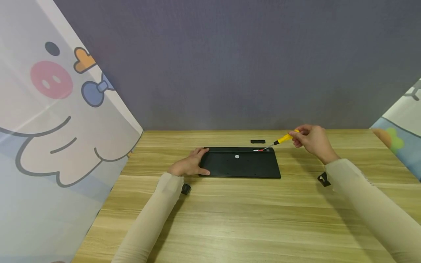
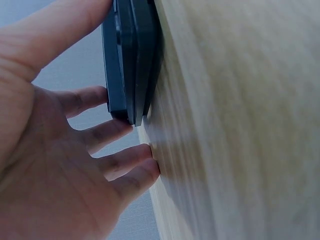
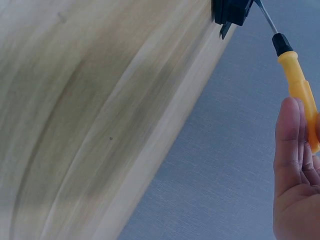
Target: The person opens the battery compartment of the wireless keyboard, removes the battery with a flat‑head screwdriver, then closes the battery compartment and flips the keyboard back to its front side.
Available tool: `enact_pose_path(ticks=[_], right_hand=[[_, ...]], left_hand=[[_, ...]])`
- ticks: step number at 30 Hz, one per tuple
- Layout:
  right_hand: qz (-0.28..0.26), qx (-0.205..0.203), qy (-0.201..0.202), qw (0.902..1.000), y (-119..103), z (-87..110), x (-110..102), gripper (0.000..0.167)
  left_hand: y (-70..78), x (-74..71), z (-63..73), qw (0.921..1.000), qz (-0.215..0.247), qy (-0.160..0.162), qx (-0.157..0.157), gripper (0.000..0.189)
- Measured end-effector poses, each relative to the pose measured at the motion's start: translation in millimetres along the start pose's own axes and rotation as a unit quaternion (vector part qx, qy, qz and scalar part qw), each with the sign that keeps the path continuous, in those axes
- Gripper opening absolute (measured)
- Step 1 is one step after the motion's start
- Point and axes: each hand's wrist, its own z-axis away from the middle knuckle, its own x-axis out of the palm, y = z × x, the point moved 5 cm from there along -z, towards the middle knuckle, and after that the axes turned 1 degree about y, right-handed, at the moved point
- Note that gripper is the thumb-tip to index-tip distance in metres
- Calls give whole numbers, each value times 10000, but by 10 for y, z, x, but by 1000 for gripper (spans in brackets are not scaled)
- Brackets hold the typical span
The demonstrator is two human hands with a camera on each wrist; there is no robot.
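A black keyboard (image 1: 243, 166) lies underside up on the wooden table, its battery slot along the far edge. In that slot sits a small red and white battery (image 1: 259, 150). My left hand (image 1: 190, 164) holds the keyboard's left end, thumb on the near part and fingers at the far corner. My right hand (image 1: 310, 139) pinches the yellow handle of a screwdriver (image 1: 285, 138), whose metal tip reaches down to the slot by the battery. In the right wrist view the screwdriver (image 3: 300, 87) slants to the keyboard's corner; its tip is out of frame.
Beyond the keyboard lies a small black battery cover (image 1: 258, 141). A grey panel (image 1: 250, 65) stands along the table's back edge. Cartoon-printed sheets (image 1: 65, 146) flank the table. Black wrist mounts (image 1: 324, 179) show at both sleeves.
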Motion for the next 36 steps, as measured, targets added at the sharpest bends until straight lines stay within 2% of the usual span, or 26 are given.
enact_pose_path(ticks=[12,20,27,36], right_hand=[[-92,426,-198,9989,90,7,-13,38],[-61,440,-321,9985,82,35,-33,49],[219,111,-44,9997,-22,79,-35,40],[321,-415,676,9963,-226,142,-162,26]], left_hand=[[-17,5,0,10000,-9,13,12,95],[-23,5,-9,10000,-40,56,43,96],[-25,2,-7,10000,-66,10,5,95],[-21,-9,-16,10000,-58,29,58,95]])
